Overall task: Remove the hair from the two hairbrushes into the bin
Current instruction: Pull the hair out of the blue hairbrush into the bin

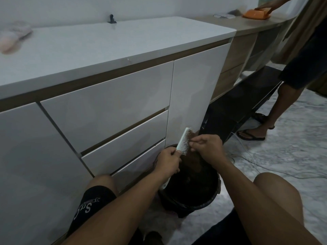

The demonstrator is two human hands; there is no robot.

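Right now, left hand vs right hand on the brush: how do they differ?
The left hand grips the white hairbrush by its handle, holding it tilted over the black bin. The right hand pinches at hair in the bristles, higher up. Both are bare and above the bin.

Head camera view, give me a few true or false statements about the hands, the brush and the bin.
1. The left hand holds the white hairbrush. True.
2. The right hand rests on the countertop. False: its fingers pinch at the brush bristles.
3. The brush is held above the black bin. True.
4. The bin stands on the counter. False: it is on the floor by the white cabinet.
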